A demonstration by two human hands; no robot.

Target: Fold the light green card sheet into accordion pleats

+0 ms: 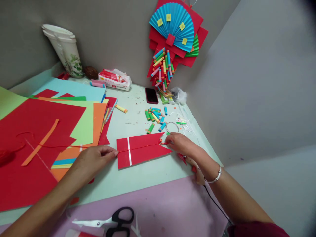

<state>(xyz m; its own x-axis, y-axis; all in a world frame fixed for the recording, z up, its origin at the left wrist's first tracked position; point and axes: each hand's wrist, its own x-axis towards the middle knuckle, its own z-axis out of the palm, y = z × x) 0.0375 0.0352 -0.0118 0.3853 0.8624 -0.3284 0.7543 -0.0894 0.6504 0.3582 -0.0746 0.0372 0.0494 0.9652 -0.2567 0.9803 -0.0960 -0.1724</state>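
Red card (pixel 144 155): lay flat, notched, white-banded
Red cord (pixel 140 148): ran thin, straight across
Left hand (pixel 92 161): pinched cord
Right hand (pixel 179 143): curled, grip could not be told

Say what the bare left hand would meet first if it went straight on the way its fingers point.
The left hand would probably meet the flat red paper card with a white stripe, whose left edge lies right at its fingertips. Whether they touch it, or would pass just above, is unclear.
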